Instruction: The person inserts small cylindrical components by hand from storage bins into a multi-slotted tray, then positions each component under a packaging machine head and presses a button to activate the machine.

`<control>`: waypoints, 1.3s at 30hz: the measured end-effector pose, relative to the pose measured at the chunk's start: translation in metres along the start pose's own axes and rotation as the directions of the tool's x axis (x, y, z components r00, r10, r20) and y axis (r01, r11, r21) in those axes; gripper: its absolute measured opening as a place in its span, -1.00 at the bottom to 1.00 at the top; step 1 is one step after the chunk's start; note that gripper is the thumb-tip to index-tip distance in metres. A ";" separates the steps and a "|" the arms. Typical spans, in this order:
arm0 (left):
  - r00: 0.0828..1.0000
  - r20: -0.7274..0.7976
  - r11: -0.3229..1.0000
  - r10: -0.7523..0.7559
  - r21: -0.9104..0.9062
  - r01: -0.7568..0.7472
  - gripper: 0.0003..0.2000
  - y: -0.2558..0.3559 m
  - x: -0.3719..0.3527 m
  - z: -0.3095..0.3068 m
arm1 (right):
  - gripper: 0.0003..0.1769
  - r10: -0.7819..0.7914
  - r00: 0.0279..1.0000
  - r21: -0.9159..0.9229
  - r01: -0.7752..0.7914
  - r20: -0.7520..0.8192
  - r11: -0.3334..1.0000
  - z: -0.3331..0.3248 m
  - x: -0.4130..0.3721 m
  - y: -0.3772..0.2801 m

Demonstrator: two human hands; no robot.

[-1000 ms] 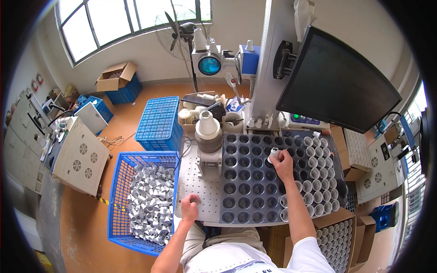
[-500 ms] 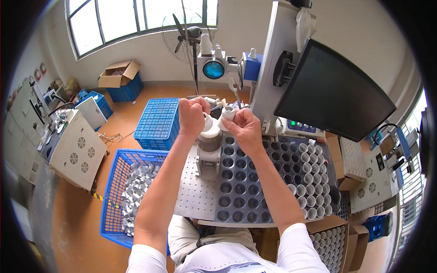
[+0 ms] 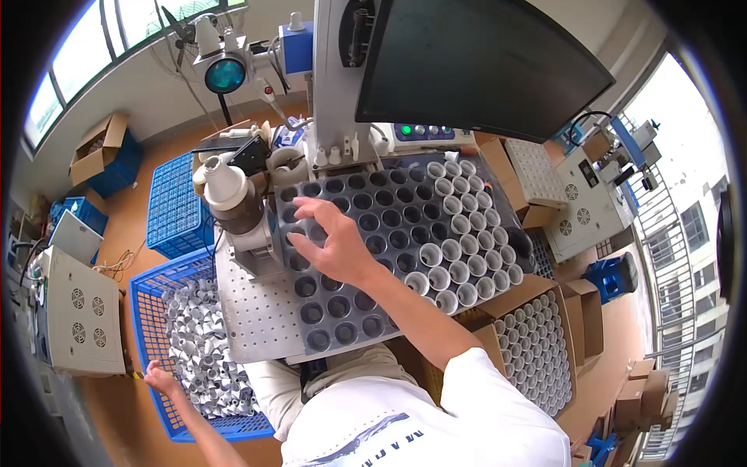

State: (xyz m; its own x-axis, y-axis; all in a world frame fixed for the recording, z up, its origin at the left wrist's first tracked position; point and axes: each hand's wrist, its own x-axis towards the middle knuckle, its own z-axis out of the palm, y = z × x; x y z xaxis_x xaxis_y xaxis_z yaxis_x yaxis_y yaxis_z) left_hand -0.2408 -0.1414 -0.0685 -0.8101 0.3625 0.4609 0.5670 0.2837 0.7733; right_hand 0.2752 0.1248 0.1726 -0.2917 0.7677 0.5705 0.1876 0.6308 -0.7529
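Over the left part of the black tray with round holes [image 3: 338,307], my right hand [image 3: 331,243] has its thumb and fingers spread and holds nothing. Just left of it a white cup-like part [image 3: 225,184] sits on the round fixture [image 3: 237,218]. My left hand [image 3: 163,380] is at the left rim of the blue basket [image 3: 144,311], beside a heap of small white and grey parts [image 3: 206,350]; its fingers are small in view and what they hold, if anything, cannot be made out. Rows of white cups [image 3: 467,245] stand in the tray's right part.
A large black monitor [image 3: 482,62] hangs above the tray. The lens head [image 3: 226,74] is at the upper left. A cardboard box of white cups [image 3: 537,350] stands at the lower right, and a blue crate [image 3: 180,202] is behind the basket.
The view has turned right. My hands have moved apart: the left down to the basket, the right over the tray and open. The white part once between them now stands on the fixture.
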 end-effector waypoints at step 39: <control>0.759 0.592 0.921 0.269 -0.389 -0.022 -0.70 0.244 -0.171 0.113 | -0.54 0.386 0.897 -0.201 -0.428 -0.217 0.881 -0.088 -0.044 0.132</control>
State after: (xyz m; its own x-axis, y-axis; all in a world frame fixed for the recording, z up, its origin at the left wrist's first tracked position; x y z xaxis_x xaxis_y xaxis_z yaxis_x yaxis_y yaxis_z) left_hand 0.0531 -0.0337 -0.0075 -0.3741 0.8775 0.3000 0.4820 -0.0924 0.8713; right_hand 0.3955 0.1845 0.0772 0.0143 0.9563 0.2920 0.4787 0.2498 -0.8417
